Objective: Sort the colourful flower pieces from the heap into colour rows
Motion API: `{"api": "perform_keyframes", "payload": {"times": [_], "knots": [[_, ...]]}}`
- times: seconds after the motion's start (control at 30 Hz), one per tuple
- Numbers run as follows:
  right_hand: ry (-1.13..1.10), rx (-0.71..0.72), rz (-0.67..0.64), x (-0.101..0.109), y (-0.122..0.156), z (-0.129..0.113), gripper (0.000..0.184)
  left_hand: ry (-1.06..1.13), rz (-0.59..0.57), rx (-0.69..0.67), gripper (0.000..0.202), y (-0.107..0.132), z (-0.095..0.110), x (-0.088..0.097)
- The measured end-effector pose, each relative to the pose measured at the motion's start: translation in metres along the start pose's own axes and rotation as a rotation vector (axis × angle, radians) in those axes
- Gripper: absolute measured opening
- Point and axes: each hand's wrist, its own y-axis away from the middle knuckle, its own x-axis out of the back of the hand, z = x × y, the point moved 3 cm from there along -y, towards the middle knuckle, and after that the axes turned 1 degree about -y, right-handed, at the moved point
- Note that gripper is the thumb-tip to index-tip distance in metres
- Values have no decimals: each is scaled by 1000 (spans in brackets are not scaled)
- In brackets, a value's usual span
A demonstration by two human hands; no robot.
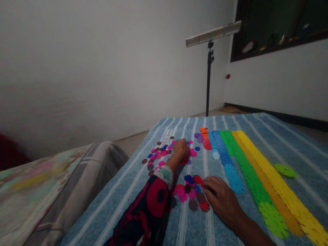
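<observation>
My left hand (181, 148) reaches over the farther heap of small notched plastic discs (164, 153) in pink, blue, purple and brown. Its fingers are bent down and closed, and their tips are hidden. My right hand (221, 198) lies at the right side of a nearer group of discs. Its thumb and forefinger are pinched at the edge of a red disc (197, 179). Around that disc lie pink discs (182, 194), a black disc (188, 188) and a brown disc (193, 205).
Overlapping rows of yellow (276, 177), green (246, 167) and blue discs (222, 150) run along the striped cloth (133, 191). Short orange-red discs (205, 138) sit beyond. A lime disc pile (285, 170) stands right. A lamp stand (208, 78) rises behind; a covered seat (102, 164) is left.
</observation>
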Motion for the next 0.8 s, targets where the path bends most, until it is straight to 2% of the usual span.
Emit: {"api": "perform_keyframes", "payload": {"times": [0.07, 0.17, 0.23, 0.3, 0.4, 0.5, 0.67, 0.8], "knots": [[7, 1, -3, 0, 0, 0, 16, -83, 8, 33, 28, -7, -32, 17], [14, 1, 0, 0, 1, 1, 16, -150, -95, 174, 26, -13, -80, 33], [13, 5, -2, 0, 1, 1, 16, -169, -133, 217, 35, -14, -105, 38], [12, 5, -7, 0, 2, 1, 17, -176, -136, 208, 46, -14, -120, 40], [16, -7, -13, 0, 2, 1, 17, -161, -129, 199, 53, -11, -129, 40], [20, -7, -14, 0, 2, 2, 16, -126, -143, 196, 50, -9, -126, 40], [32, 5, -1, 0, 2, 3, 18, -42, -162, 193, 28, -10, -122, 36], [32, 1, -7, 0, 1, 3, 18, 194, -135, 214, 17, -13, -127, 30]]}}
